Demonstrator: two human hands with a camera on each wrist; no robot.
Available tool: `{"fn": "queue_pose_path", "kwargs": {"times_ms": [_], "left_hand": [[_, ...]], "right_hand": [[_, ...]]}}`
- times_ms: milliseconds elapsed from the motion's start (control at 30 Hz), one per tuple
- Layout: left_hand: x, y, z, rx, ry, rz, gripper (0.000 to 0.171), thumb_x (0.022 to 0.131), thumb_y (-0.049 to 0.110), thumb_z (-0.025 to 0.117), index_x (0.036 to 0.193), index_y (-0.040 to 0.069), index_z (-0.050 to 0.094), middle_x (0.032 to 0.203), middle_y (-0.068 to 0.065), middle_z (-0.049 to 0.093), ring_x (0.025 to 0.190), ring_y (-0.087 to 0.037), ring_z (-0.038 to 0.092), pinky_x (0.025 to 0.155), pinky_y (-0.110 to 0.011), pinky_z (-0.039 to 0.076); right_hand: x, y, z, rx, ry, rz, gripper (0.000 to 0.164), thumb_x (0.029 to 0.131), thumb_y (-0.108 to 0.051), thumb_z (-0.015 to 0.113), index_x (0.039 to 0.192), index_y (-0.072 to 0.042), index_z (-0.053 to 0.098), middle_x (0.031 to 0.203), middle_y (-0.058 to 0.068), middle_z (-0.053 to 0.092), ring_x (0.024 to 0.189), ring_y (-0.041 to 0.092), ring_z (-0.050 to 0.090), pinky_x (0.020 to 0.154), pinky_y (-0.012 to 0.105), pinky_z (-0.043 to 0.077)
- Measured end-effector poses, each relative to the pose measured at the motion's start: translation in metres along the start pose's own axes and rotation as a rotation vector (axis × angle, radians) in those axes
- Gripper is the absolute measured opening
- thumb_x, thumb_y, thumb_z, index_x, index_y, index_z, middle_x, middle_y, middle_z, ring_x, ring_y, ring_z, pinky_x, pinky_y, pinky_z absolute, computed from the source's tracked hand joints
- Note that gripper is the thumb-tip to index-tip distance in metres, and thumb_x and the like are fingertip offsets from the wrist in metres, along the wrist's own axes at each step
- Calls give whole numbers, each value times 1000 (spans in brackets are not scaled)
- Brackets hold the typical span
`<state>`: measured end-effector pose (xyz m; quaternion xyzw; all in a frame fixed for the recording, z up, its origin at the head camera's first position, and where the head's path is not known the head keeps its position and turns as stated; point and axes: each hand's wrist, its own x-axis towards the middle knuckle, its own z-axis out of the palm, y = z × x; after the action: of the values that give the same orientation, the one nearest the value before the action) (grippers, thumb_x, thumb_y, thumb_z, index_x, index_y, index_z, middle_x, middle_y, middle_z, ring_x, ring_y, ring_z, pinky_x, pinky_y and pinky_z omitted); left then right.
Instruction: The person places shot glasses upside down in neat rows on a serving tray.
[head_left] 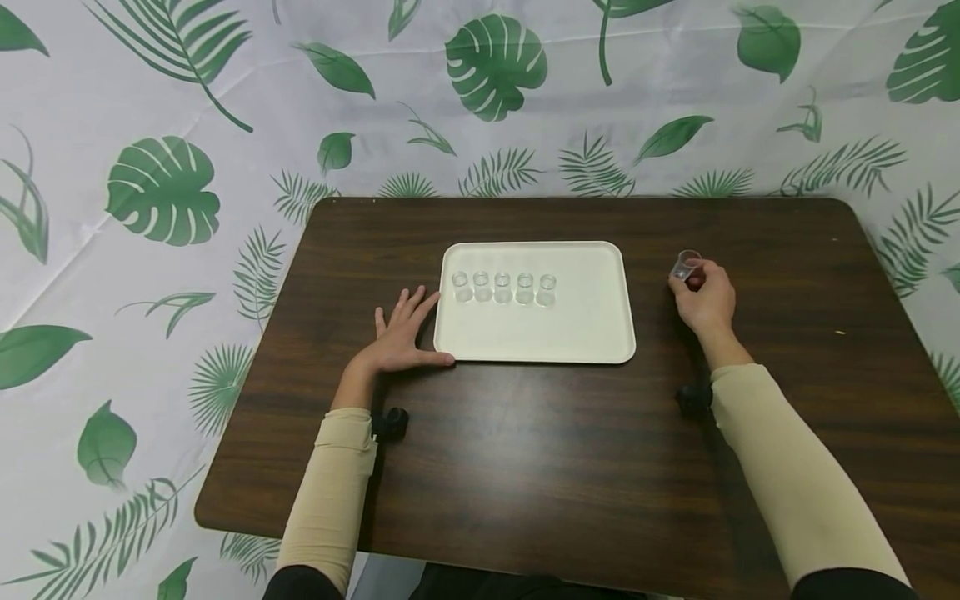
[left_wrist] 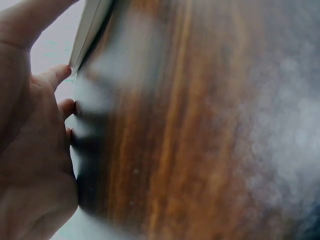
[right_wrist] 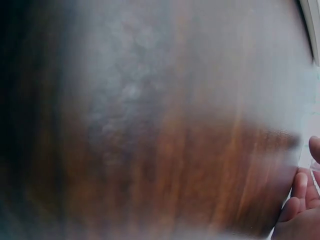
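Observation:
A cream tray (head_left: pixel 592 333) lies on the dark wooden table, with several small clear cups (head_left: pixel 503 287) lined up in a row on its left half. My left hand (head_left: pixel 401 337) is spread at the tray's left side, thumb at the near left corner and a fingertip at the left edge. In the left wrist view the fingers (left_wrist: pixel 52 75) lie along the tray's rim (left_wrist: pixel 87 35). To the right of the tray, my right hand (head_left: pixel 707 300) pinches one small clear cup (head_left: pixel 684 265) between thumb and fingers. The right wrist view catches only part of that hand (right_wrist: pixel 302 210).
The brown table (head_left: pixel 540 467) extends around the tray on every side. A tiny yellow scrap (head_left: pixel 840 332) lies on it at the right. Behind hangs a white cloth with green leaf prints (head_left: pixel 495 67). A dark wrist camera (head_left: pixel 392 425) sits by the left wrist.

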<state>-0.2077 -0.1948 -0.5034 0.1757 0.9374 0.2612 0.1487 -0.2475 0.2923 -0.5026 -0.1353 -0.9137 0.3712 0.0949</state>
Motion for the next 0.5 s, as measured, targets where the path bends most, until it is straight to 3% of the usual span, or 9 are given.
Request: {"fn": "queue_pose_path", "kwargs": {"times_ms": [500], "left_hand": [[-1,-2,1,-3,4,7,112,76,63,74,160,26,10,165,-8,-1,149,-31,-12,105,-69,-13]], "right_hand": [[-2,6,0,-1,-17,-18,42,96,-21,61,129,4,55,117,26,54,109,40,50,95,51,35]]}}
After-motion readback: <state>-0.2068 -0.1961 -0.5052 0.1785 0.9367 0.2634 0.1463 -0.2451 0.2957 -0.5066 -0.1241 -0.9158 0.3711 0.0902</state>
